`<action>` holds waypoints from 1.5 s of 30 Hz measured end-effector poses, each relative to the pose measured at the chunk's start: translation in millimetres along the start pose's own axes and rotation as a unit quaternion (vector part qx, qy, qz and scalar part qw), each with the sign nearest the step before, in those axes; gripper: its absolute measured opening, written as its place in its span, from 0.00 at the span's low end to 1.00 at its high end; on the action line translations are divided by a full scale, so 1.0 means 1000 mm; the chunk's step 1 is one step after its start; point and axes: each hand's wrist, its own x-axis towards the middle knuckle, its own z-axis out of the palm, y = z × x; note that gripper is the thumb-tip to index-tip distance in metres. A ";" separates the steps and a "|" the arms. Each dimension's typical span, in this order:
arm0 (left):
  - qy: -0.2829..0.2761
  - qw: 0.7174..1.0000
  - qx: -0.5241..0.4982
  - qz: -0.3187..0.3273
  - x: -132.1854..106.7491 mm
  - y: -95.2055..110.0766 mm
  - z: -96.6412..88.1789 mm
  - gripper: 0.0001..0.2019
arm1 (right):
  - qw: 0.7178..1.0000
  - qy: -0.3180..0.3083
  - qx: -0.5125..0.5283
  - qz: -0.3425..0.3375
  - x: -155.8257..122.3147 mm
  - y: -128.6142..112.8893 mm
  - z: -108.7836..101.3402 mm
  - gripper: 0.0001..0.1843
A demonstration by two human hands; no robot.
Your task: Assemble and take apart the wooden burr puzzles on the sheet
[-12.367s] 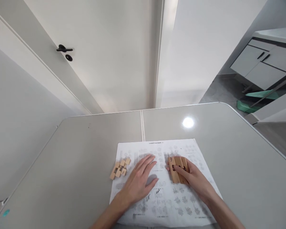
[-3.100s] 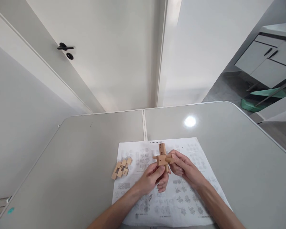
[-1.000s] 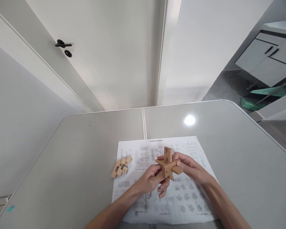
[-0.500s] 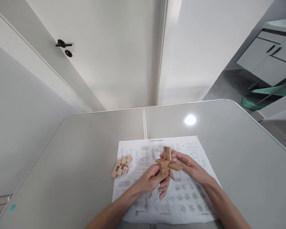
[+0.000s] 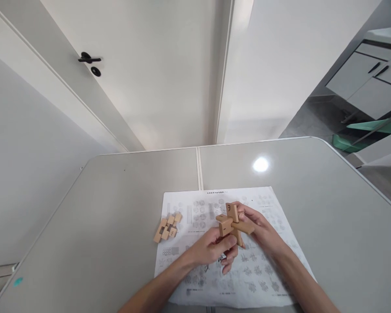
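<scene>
A wooden burr puzzle, several notched bars crossed into a star shape, is held just above a printed instruction sheet. My left hand grips it from below, fingers curled around the lower bar. My right hand closes on its right side, fingers around the bar that points right. A second, paler wooden puzzle lies on the table at the sheet's left edge, untouched.
The grey table has a seam down its middle and rounded far corners. Behind it are a white door with a black handle, a wall, grey cabinets and a green dustpan on the floor to the right.
Both hands went from resting on the sheet and flat bars to holding a crossed assembly. In the last second the puzzle tilted and shifted slightly right and down in my grip.
</scene>
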 end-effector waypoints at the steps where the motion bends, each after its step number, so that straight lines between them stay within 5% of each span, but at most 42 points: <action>1: -0.002 1.000 0.002 -0.002 0.000 0.000 0.000 0.18 | 1.000 0.010 -0.006 -0.006 0.000 0.000 0.000 0.20; 17: 0.062 0.998 -0.025 -0.017 0.002 0.003 0.003 0.21 | 0.995 0.008 0.081 0.062 0.004 0.004 0.004 0.22; 23: 0.081 0.996 -0.024 0.001 0.002 0.001 0.001 0.21 | 0.989 0.063 0.116 0.069 0.006 0.006 0.003 0.22; 32: 0.095 0.995 0.000 0.002 0.003 0.002 0.000 0.19 | 0.936 0.200 0.288 0.038 0.014 0.012 -0.018 0.17; 45: 0.113 0.993 0.012 -0.010 0.003 0.003 0.002 0.21 | 0.892 0.240 0.382 -0.038 0.012 0.015 -0.033 0.14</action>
